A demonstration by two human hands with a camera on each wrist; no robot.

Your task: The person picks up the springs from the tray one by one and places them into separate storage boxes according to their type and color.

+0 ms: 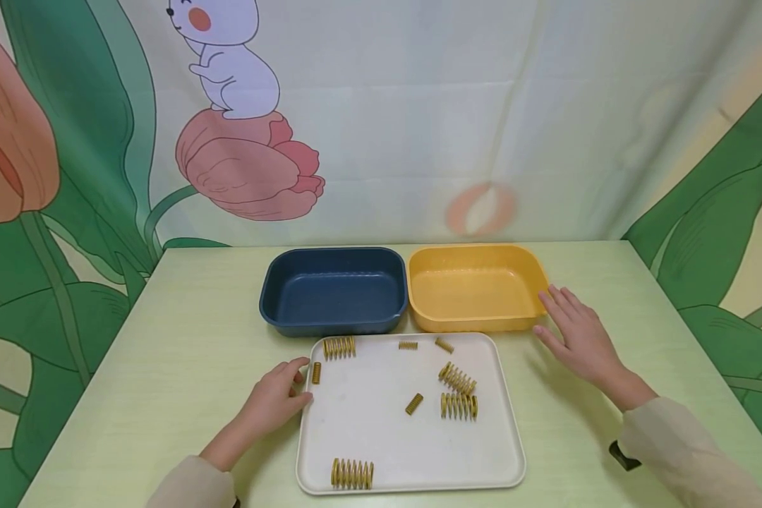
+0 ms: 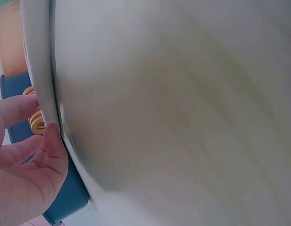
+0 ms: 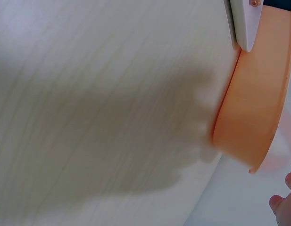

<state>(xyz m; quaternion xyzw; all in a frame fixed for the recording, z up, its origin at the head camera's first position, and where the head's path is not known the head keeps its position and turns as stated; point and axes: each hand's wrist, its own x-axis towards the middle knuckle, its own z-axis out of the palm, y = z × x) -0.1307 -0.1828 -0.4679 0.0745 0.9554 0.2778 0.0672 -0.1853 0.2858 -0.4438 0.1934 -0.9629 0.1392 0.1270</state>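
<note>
Surface (image 1: 184,353): pale and flat; two bins stand side by side at its far edge. Tray (image 1: 381,437): white, low-rimmed, toward the near edge of the surface, carrying eight gold-coloured springs in two sizes.

Bins: blue bin (image 1: 336,329) behind the tray's far left corner, yellow bin (image 1: 476,324) behind its far right corner.

Left hand (image 1: 269,398): at the tray's left edge, thumb and forefinger parted; grip loose, nothing seen in it (contact with the rim cannot be judged). Right hand (image 1: 578,339): beside the yellow bin's right end, fingers straight; grip released.

Large springs: one in the far left corner (image 1: 339,347), one in the near left corner (image 1: 352,474), two just beside each other toward the right edge (image 1: 459,406). Probably metal: the heavier kind, stiff, hard to damage, liable to roll. Best hold: across the middle of the coil, thumb opposite fingers.

Small springs: one along the left edge (image 1: 316,373), two by the far edge (image 1: 408,346), one right of centre (image 1: 414,403). Likely light and slippery; pinch the sides with fingertips, since squeezing the ends could make one jump. The left-edge piece leaves little finger room beside the rim; approach from above.
</note>
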